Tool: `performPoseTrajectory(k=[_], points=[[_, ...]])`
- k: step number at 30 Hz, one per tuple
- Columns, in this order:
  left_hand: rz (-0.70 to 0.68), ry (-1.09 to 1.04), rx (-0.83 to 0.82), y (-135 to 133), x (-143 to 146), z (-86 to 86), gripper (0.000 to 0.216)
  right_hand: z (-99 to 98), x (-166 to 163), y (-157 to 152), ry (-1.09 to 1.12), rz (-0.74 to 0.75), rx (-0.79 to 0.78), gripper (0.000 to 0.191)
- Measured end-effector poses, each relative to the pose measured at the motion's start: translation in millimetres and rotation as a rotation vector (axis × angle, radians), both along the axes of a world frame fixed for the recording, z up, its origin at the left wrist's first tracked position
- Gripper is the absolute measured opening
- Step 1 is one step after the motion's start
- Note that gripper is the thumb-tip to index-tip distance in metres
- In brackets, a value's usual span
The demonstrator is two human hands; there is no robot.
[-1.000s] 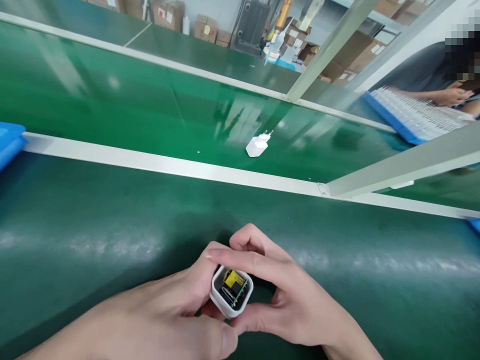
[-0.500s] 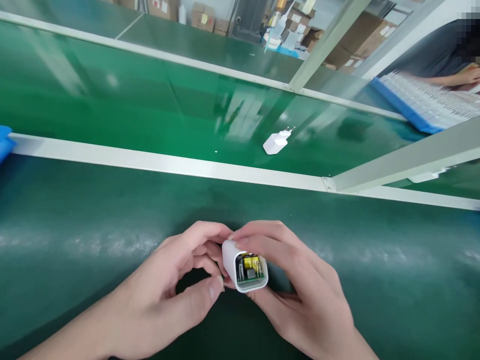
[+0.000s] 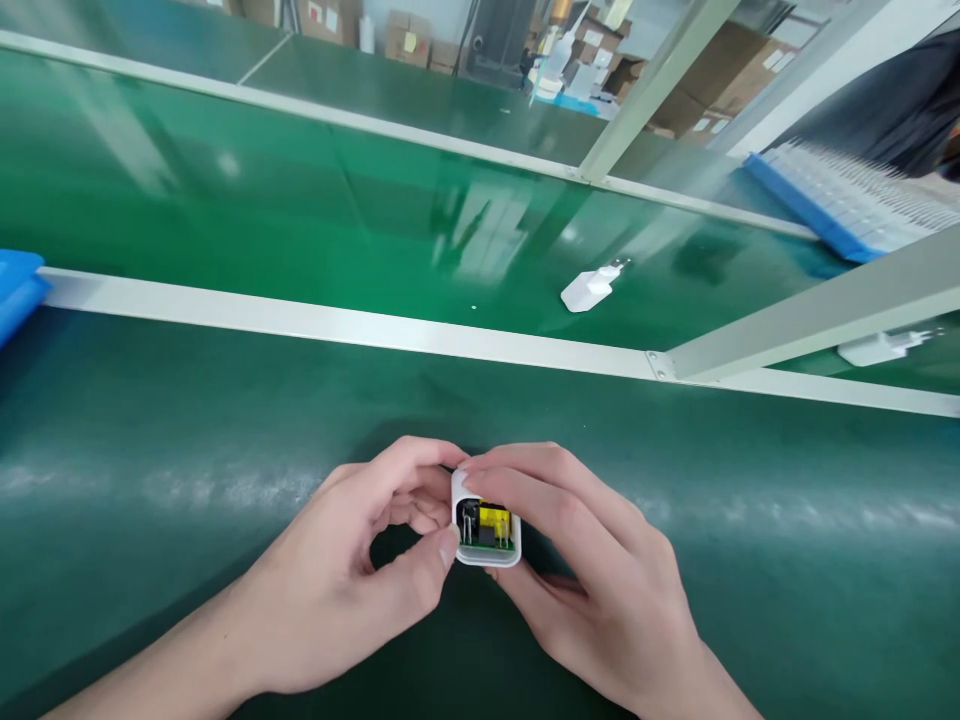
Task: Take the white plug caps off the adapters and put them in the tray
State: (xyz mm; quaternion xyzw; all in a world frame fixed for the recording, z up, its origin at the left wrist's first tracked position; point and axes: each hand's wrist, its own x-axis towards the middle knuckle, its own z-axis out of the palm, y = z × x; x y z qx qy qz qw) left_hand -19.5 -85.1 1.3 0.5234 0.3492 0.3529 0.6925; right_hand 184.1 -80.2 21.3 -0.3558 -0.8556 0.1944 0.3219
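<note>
White charger housing (image 3: 487,558), its open end baring a circuit board (image 3: 487,545), is gripped between the left hand (image 3: 341,575) and the right hand (image 3: 600,550), above a green work surface (image 3: 187,410); a white plug adapter (image 3: 587,291) lies beyond.

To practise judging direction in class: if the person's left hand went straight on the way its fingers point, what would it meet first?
The white case, which the left hand seems to touch at its edge; next, probably the right hand, though depth is unclear.

Casing (image 3: 489,560) btwn hands (image 3: 600,560), adapter (image 3: 587,291) behind rail (image 3: 345,325), to R.
</note>
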Motion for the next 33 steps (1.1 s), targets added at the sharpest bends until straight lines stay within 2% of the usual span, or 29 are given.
performPoseTrajectory(k=[14,27,33], points=[[-0.059,-0.007,-0.048,3.1,-1.9,2.6,0.03,6.1,-0.6,-1.2,0.018,-0.057,-0.022,0.03],[-0.023,-0.001,-0.046,3.3,2.3,5.2,0.024,8.2,-5.1,-4.1,-0.028,-0.081,0.019,0.032],[-0.025,0.043,-0.047,1.3,2.5,7.1,0.029,8.1,-7.0,-5.3,-0.047,-0.089,0.031,0.033]])
